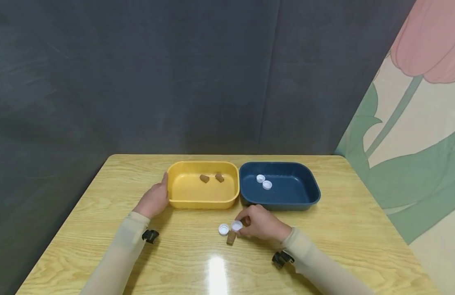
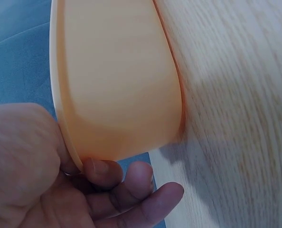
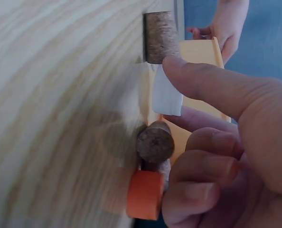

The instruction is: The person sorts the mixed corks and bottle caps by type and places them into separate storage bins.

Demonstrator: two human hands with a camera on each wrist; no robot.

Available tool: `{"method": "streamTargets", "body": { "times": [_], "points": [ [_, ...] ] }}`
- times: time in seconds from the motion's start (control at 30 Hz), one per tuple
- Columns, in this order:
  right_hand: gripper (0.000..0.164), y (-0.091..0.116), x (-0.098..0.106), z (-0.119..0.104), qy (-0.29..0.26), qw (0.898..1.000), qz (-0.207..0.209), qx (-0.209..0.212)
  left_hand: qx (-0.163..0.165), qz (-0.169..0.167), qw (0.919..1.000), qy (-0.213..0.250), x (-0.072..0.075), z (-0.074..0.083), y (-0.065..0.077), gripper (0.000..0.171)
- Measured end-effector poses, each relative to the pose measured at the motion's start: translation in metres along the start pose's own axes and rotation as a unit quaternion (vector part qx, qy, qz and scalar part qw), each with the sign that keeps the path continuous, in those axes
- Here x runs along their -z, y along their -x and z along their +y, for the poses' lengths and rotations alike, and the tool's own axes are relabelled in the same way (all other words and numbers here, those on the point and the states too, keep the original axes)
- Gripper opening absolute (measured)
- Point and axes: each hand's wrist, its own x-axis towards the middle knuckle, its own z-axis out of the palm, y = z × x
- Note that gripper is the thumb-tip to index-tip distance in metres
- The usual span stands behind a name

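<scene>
The left arm stretches forward, and the left hand (image 1: 155, 199) grips the yellow tray (image 1: 203, 204) by its left end. The other forearm slants inward across the tabletop (image 1: 176, 262); its right hand (image 1: 262, 223) pinches a white cap (image 1: 236, 225) between thumb and finger, remaining fingers curled toward the palm, nearer me than the yellow tray's right end.
</scene>
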Motion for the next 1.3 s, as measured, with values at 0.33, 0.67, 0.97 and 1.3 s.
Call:
{"method": "streamTargets", "body": {
  "times": [0.33,0.67,0.97,1.3],
  "points": [
    [0.014,0.007,0.014,-0.005,-0.019,0.999,0.020,-0.032,-0.003,0.001,1.0000,-0.001,0.001,0.001,0.000,0.061],
    [0.018,0.016,0.044,-0.007,0.015,0.997,0.067,-0.039,-0.009,0.014,0.9998,-0.007,-0.003,-0.002,-0.002,0.059],
    [0.024,0.018,0.081,0.003,0.035,0.991,0.101,-0.080,-0.008,0.011,0.9999,-0.009,-0.002,-0.001,0.000,0.059],
    [0.031,0.014,0.100,0.022,0.043,0.987,0.113,-0.106,-0.002,0.008,0.9999,-0.014,-0.003,-0.002,-0.001,0.059]
  ]
}}
